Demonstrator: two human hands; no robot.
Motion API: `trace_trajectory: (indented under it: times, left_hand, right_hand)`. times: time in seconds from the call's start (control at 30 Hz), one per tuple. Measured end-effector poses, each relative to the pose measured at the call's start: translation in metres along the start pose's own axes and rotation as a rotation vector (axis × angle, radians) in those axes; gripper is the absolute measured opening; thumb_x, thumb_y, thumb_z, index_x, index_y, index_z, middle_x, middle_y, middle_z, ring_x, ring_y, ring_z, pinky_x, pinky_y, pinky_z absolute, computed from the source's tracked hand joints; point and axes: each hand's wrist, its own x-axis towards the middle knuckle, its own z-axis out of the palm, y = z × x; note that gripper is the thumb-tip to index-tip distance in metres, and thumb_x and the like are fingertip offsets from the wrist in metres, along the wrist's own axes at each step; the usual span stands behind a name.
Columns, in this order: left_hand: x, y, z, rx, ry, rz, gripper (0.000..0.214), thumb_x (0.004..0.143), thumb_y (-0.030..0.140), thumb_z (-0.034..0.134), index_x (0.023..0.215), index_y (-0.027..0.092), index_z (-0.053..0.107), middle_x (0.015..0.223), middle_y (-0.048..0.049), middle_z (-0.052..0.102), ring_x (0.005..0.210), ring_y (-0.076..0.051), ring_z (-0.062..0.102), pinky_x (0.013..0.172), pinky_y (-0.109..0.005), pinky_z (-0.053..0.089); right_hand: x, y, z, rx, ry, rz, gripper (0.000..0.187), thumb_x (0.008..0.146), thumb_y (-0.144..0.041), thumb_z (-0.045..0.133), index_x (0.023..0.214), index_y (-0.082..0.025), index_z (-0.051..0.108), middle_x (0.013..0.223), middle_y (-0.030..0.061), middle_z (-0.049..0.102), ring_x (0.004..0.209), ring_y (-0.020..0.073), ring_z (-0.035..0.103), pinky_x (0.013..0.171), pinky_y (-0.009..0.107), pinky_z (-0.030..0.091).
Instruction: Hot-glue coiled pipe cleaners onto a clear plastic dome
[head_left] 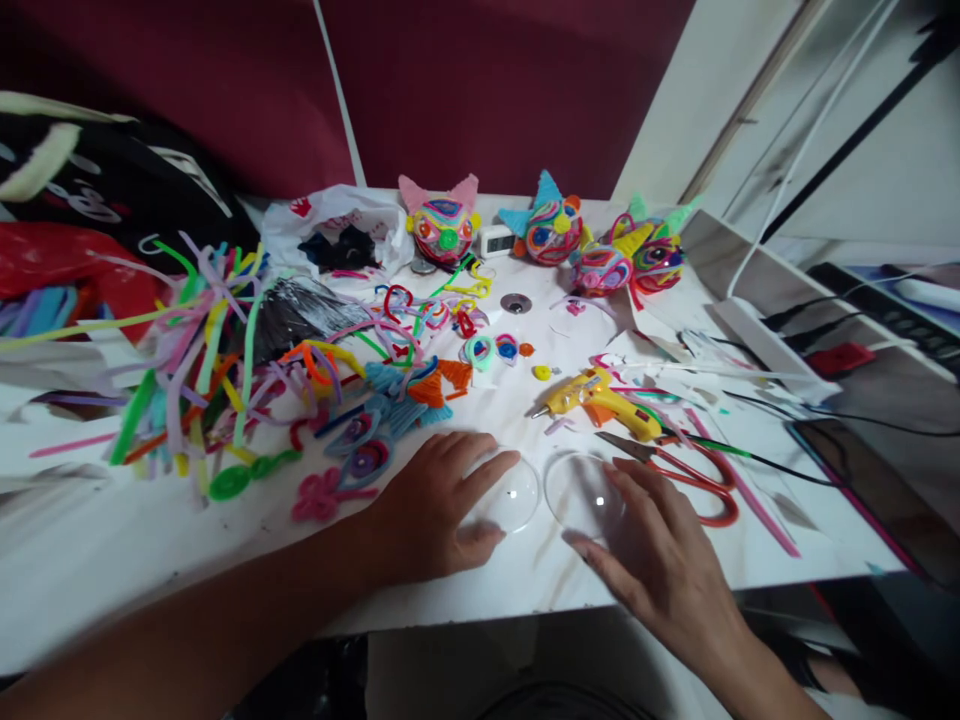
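My left hand (435,505) is curved round a clear plastic half-ball (521,492) near the table's front edge, thumb and fingers at its rim. Just right of it, my right hand (667,560) grips a second clear half-ball (574,490) the same way. The two rims face each other with a small gap between them. A yellow glue gun (592,398) lies behind my right hand, and red-handled scissors (709,485) lie to its right. Coiled pipe-cleaner pieces (367,455) and a pink flower shape (326,493) are left of my left hand.
Bundled pipe cleaners (214,350) cover the table's left side. Several colourful eared balls (444,228) stand at the back beside a small digital clock (496,241). A white plastic bag (337,215) is at back left. Cables, a white box (750,290) and a phone (862,490) lie right.
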Motion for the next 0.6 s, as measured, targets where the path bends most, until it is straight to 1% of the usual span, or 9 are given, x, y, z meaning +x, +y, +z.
trace_trajectory:
  times: [0.1, 0.17, 0.23, 0.27, 0.33, 0.4, 0.47, 0.53, 0.6]
  left_hand:
    - [-0.0001, -0.0017, 0.0025, 0.042, 0.021, -0.026, 0.064, 0.073, 0.034, 0.069, 0.129, 0.013, 0.045, 0.118, -0.0157, 0.054, 0.106, -0.030, 0.053, 0.090, -0.047, 0.046]
    - [-0.0012, -0.0031, 0.0047, 0.065, 0.023, -0.052, 0.071, 0.071, 0.043, 0.074, 0.129, 0.013, 0.046, 0.115, -0.0159, 0.055, 0.104, -0.031, 0.054, 0.087, -0.048, 0.046]
    - [-0.0024, -0.0037, 0.0060, 0.077, 0.038, -0.076, 0.080, 0.067, 0.050, 0.076, 0.130, 0.013, 0.044, 0.116, -0.0164, 0.053, 0.105, -0.033, 0.053, 0.088, -0.049, 0.046]
    - [-0.0028, -0.0035, 0.0059, 0.075, 0.042, -0.081, 0.083, 0.066, 0.050, 0.076, 0.132, 0.013, 0.043, 0.119, -0.0171, 0.052, 0.108, -0.034, 0.051, 0.090, -0.050, 0.045]
    - [-0.0025, -0.0021, 0.0043, 0.052, 0.023, -0.055, 0.080, 0.069, 0.042, 0.074, 0.135, 0.014, 0.040, 0.128, -0.0181, 0.046, 0.117, -0.035, 0.046, 0.096, -0.051, 0.042]
    - [-0.0013, 0.0000, 0.0019, 0.024, -0.026, 0.005, 0.073, 0.072, 0.028, 0.067, 0.138, 0.016, 0.037, 0.139, -0.0177, 0.038, 0.127, -0.034, 0.039, 0.104, -0.052, 0.037]
    - [0.0000, 0.0013, 0.0008, 0.006, -0.068, 0.054, 0.071, 0.074, 0.019, 0.060, 0.140, 0.017, 0.035, 0.144, -0.0163, 0.034, 0.133, -0.033, 0.033, 0.108, -0.052, 0.032]
    - [0.0008, 0.0014, 0.0022, -0.001, -0.081, 0.064, 0.069, 0.075, 0.015, 0.056, 0.140, 0.017, 0.036, 0.144, -0.0161, 0.036, 0.133, -0.032, 0.034, 0.109, -0.051, 0.032]
    - [0.0014, 0.0005, 0.0051, 0.000, -0.059, 0.052, 0.065, 0.076, 0.016, 0.056, 0.139, 0.016, 0.039, 0.141, -0.0164, 0.040, 0.129, -0.031, 0.039, 0.107, -0.051, 0.035]
  right_hand:
    - [-0.0020, -0.0023, 0.0027, -0.006, 0.030, -0.012, 0.072, 0.080, -0.042, 0.068, 0.140, -0.015, 0.039, 0.132, 0.0162, 0.048, 0.116, 0.0289, 0.050, 0.093, 0.046, 0.047]
    - [-0.0022, -0.0032, 0.0036, -0.014, 0.033, -0.027, 0.071, 0.081, -0.041, 0.067, 0.140, -0.014, 0.039, 0.133, 0.0166, 0.047, 0.117, 0.0297, 0.048, 0.093, 0.047, 0.046]
    - [-0.0017, -0.0032, 0.0037, -0.010, 0.036, -0.047, 0.068, 0.082, -0.039, 0.065, 0.140, -0.014, 0.039, 0.134, 0.0168, 0.046, 0.118, 0.0299, 0.047, 0.092, 0.047, 0.045]
    - [-0.0012, -0.0029, 0.0035, -0.003, 0.040, -0.055, 0.067, 0.082, -0.038, 0.064, 0.140, -0.014, 0.039, 0.134, 0.0167, 0.046, 0.119, 0.0298, 0.047, 0.092, 0.047, 0.044]
    - [0.0000, -0.0024, 0.0027, 0.013, 0.044, -0.060, 0.065, 0.083, -0.036, 0.063, 0.140, -0.014, 0.039, 0.134, 0.0164, 0.046, 0.119, 0.0297, 0.046, 0.092, 0.047, 0.044]
    - [0.0013, -0.0023, 0.0017, 0.027, 0.039, -0.057, 0.065, 0.083, -0.034, 0.063, 0.140, -0.015, 0.039, 0.134, 0.0162, 0.045, 0.120, 0.0296, 0.045, 0.092, 0.047, 0.043]
    - [0.0021, -0.0026, 0.0006, 0.037, 0.029, -0.052, 0.066, 0.082, -0.033, 0.063, 0.140, -0.015, 0.038, 0.134, 0.0160, 0.045, 0.121, 0.0292, 0.044, 0.093, 0.047, 0.042]
    - [0.0022, -0.0028, -0.0002, 0.049, 0.024, -0.048, 0.065, 0.082, -0.032, 0.064, 0.140, -0.016, 0.039, 0.133, 0.0156, 0.046, 0.121, 0.0286, 0.044, 0.093, 0.046, 0.042]
    - [0.0018, -0.0027, -0.0004, 0.062, 0.034, -0.047, 0.063, 0.082, -0.031, 0.064, 0.138, -0.015, 0.040, 0.132, 0.0154, 0.047, 0.120, 0.0281, 0.045, 0.094, 0.046, 0.042]
